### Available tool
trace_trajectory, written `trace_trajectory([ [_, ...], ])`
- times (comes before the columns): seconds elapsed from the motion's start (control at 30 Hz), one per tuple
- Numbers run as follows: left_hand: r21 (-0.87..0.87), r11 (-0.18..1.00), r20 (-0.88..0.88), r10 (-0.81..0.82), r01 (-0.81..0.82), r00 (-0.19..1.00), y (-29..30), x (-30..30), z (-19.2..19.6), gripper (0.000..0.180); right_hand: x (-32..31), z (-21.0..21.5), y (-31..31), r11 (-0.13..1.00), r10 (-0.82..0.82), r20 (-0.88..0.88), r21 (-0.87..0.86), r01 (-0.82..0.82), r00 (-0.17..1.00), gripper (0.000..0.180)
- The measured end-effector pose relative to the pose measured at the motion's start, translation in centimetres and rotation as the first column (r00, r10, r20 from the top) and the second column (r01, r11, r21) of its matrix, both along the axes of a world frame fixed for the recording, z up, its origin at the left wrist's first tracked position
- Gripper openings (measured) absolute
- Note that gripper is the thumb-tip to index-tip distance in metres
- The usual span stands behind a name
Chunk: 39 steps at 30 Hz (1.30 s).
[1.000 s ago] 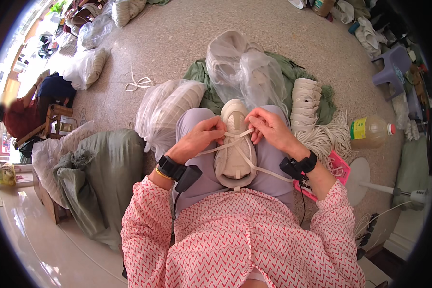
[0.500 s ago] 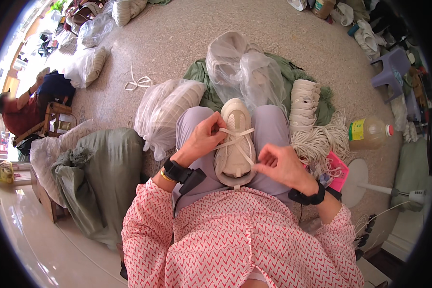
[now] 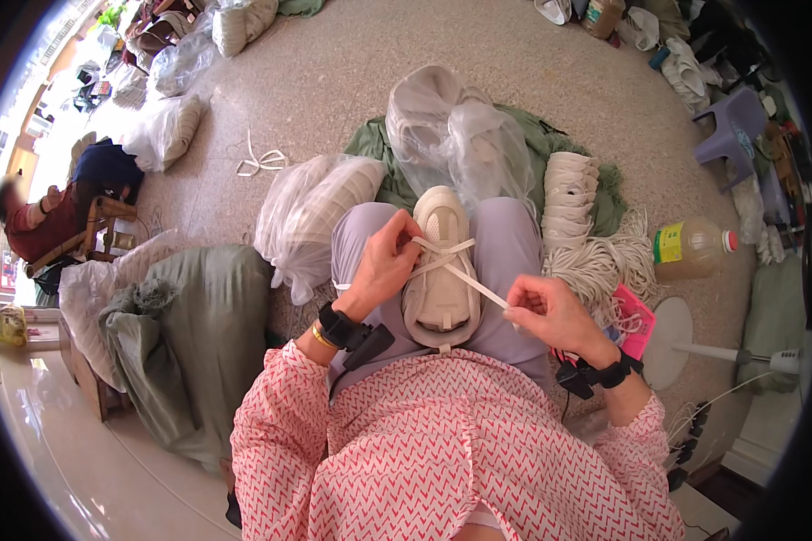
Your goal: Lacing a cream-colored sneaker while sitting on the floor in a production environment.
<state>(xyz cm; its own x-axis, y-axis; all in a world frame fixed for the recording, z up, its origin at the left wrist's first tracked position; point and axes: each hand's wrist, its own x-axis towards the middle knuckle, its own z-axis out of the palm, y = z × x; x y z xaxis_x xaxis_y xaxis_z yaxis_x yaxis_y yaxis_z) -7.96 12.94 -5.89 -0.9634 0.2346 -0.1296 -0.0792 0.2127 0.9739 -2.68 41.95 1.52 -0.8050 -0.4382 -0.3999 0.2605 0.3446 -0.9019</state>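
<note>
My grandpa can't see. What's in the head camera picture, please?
A person's right hand holds a white lace stretched from a beige shoe between their knees; the left hand is at the shoe's left edge. Plastic bags lie beyond.

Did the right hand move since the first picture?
Yes. The right hand moved rightward and back toward the person's body, away from the shoe and closer to the pink basket.

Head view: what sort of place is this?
Likely a small, informal shoe workshop, possibly in a home: a pale shoe between the person's knees, a heap of pale laces, and filled plastic bags on the floor.
</note>
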Motion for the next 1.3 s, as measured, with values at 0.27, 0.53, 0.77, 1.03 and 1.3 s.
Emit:
trace_trajectory([
  [0.27,-0.079,0.997,-0.175,-0.004,-0.009,0.985,0.4,0.5,0.3,0.015,1.6,1.0,2.3,0.999,-0.005,0.000,0.048,0.005,1.000,0.010],
  [0.53,-0.135,0.988,-0.209,-0.102,0.075,0.973,-0.3,0.9,0.9,0.013,3.5,0.4,6.5,0.986,-0.141,0.083,0.103,0.132,0.987,0.010],
  [0.77,-0.218,0.974,-0.245,-0.120,0.066,0.962,-0.3,2.6,2.9,0.016,-1.1,-2.4,1.4,0.964,-0.243,-0.334,0.022,0.265,0.911,0.016],
  [1.03,-0.196,0.979,-0.096,-0.076,0.056,0.992,-0.2,3.2,3.3,0.016,-6.6,-3.6,-4.4,0.991,0.020,-0.553,0.120,0.056,0.833,0.017],
  [1.3,-0.200,0.978,-0.062,-0.079,0.066,0.995,-0.5,3.3,3.5,0.017,-6.4,-4.0,-5.5,0.988,0.001,-0.600,0.124,0.091,0.800,0.010],
])
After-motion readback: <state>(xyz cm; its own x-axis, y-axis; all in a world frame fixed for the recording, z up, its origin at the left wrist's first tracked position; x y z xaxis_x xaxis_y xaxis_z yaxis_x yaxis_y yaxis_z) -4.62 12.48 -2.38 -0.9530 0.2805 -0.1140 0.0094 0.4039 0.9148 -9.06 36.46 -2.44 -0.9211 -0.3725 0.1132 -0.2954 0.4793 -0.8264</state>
